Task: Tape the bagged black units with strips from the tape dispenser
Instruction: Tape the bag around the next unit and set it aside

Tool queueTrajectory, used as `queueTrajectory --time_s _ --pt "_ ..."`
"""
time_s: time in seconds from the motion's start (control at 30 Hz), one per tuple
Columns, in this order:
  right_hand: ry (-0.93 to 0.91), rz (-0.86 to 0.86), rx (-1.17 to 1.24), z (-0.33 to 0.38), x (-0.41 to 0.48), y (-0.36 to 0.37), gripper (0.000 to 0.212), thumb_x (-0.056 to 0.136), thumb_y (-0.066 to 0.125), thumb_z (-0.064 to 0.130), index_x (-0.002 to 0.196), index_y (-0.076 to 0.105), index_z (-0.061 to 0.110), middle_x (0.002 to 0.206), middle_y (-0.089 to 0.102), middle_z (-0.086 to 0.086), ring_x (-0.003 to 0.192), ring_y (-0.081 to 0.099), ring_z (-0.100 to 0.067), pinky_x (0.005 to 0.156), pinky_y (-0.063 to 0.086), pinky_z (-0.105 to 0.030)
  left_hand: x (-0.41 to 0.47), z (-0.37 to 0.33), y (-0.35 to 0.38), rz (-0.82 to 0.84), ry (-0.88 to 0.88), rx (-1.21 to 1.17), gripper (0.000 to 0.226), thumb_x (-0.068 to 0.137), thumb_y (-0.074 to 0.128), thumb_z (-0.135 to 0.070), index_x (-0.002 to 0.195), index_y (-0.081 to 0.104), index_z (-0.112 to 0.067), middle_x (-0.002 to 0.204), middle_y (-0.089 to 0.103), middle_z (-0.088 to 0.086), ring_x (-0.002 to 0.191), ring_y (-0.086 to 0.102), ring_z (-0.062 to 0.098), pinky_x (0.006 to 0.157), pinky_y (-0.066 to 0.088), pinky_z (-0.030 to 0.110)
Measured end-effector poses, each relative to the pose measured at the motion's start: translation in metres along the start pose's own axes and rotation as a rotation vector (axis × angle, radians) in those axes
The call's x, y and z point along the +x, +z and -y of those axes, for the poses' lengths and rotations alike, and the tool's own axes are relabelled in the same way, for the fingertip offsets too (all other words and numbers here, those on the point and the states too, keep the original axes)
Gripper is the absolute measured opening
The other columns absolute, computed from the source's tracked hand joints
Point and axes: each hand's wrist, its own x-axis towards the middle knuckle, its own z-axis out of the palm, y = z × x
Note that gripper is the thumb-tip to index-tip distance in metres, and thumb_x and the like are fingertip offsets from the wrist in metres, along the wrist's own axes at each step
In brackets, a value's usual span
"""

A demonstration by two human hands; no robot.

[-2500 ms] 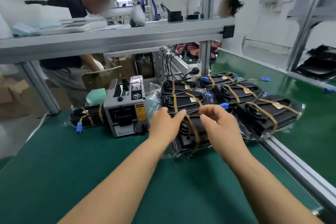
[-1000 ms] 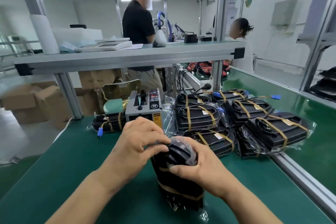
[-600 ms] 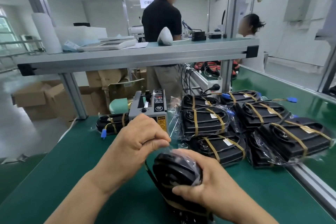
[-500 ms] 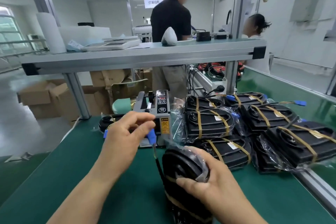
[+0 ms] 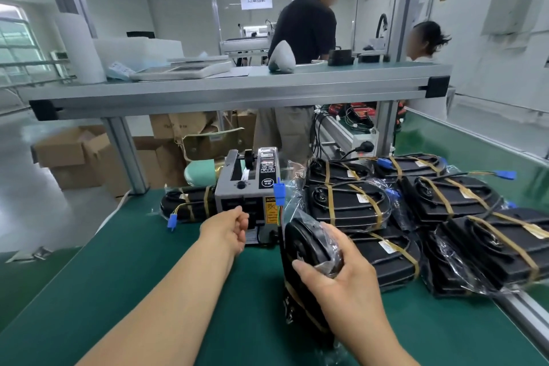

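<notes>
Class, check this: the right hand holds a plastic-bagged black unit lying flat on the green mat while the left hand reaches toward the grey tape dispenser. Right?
Not flat: the head view shows the plastic-bagged black unit standing on edge on the green mat, held by the right hand; the left hand does reach toward the grey tape dispenser.

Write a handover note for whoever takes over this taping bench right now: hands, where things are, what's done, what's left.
Left hand: at the front of the tape dispenser, fingers curled; no strip can be made out.
Right hand: grips a bagged unit standing on edge on the green table, its blue plug sticking up.
Done: the pile of units on the right carries brown tape bands; another taped unit lies left of the dispenser.
Left: probably take a strip and tape the held unit.
</notes>
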Motion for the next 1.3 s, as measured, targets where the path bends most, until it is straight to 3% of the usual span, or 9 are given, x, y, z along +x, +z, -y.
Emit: queueTrajectory --time_s 0.23,0.43,0.63,0.8,0.93,1.0,1.13,1.23,1.3 --pt "-0.035 0.025 -0.026 0.000 -0.002 0.001 0.067 0.061 0.080 0.040 0.124 0.057 0.044 0.099 0.065 0.039 0.091 0.063 0.014 0.079 0.045 -0.001 0.016 0.003 0.012 -0.063 0.024 -0.153 0.033 0.098 0.053 -0.018 0.066 0.046 -0.017 0.031 0.045 -0.006 0.019 0.034 0.005 0.031 0.024 0.007" --pt "-0.021 0.067 0.009 0.003 0.001 -0.008 0.053 0.062 0.081 0.035 0.103 0.059 0.060 0.097 0.067 0.037 0.089 0.065 0.012 0.075 0.041 0.001 -0.018 0.009 0.007 -0.091 0.257 -0.148 0.023 0.088 0.062 -0.008 0.067 0.054 -0.015 0.057 0.050 -0.003 0.046 0.042 0.006 0.039 0.031 0.017" --pt "-0.027 0.110 0.027 0.006 0.002 -0.011 0.049 0.065 0.080 0.037 0.105 0.061 0.058 0.096 0.073 0.027 0.090 0.068 0.007 0.075 0.045 -0.003 -0.120 0.018 -0.025 0.475 0.586 0.142 0.014 0.078 0.071 -0.021 0.064 0.071 -0.020 0.061 0.056 -0.003 0.052 0.049 0.007 0.050 0.044 0.016" --pt "-0.091 -0.017 0.033 0.017 -0.005 -0.002 0.044 0.072 0.052 0.067 0.102 0.069 0.039 0.096 0.069 0.030 0.092 0.064 0.007 0.076 0.043 -0.008 -0.140 0.035 -0.016 0.435 0.636 0.394 0.011 0.081 0.074 -0.017 0.071 0.073 -0.012 0.064 0.056 0.000 0.061 0.047 0.008 0.062 0.042 0.021" --pt "-0.115 -0.095 0.005 0.029 -0.008 0.005 0.029 0.089 0.039 0.052 0.090 0.067 0.044 0.093 0.065 0.040 0.095 0.059 0.014 0.077 0.039 -0.002 -0.136 0.034 -0.016 0.444 0.571 0.414 0.015 0.083 0.069 -0.018 0.076 0.072 -0.005 0.072 0.059 0.004 0.068 0.046 0.011 0.067 0.040 0.027" --pt "-0.128 -0.123 -0.009 0.033 -0.009 0.007 0.030 0.092 0.040 0.041 0.102 0.069 0.043 0.090 0.062 0.046 0.099 0.057 0.020 0.081 0.037 0.000 -0.134 0.033 -0.016 0.465 0.540 0.400 0.013 0.084 0.069 -0.017 0.075 0.073 -0.008 0.073 0.059 0.003 0.067 0.047 0.010 0.067 0.041 0.027" --pt "-0.098 -0.091 0.027 0.035 -0.008 0.008 0.016 0.096 0.059 0.033 0.096 0.075 0.032 0.088 0.071 0.028 0.084 0.066 0.007 0.074 0.048 -0.011 -0.135 0.036 -0.018 0.488 0.496 0.331 0.017 0.084 0.066 -0.015 0.068 0.071 -0.018 0.065 0.053 -0.002 0.059 0.047 0.007 0.066 0.043 0.026" --pt "-0.090 -0.089 0.048 0.036 -0.006 0.009 0.023 0.099 0.057 0.027 0.086 0.073 0.018 0.081 0.072 0.000 0.073 0.065 -0.014 0.068 0.049 -0.028 -0.135 0.037 -0.018 0.444 0.504 0.312 0.019 0.083 0.067 -0.014 0.065 0.071 -0.018 0.063 0.052 -0.003 0.057 0.046 0.007 0.065 0.042 0.026" --pt "-0.083 -0.126 0.088 0.037 -0.007 0.010 0.033 0.101 0.053 0.026 0.074 0.073 0.026 0.079 0.073 0.005 0.073 0.066 -0.011 0.067 0.049 -0.022 -0.136 0.038 -0.017 0.407 0.532 0.326 0.019 0.081 0.068 -0.016 0.063 0.071 -0.019 0.063 0.052 -0.003 0.057 0.044 0.007 0.065 0.040 0.026"
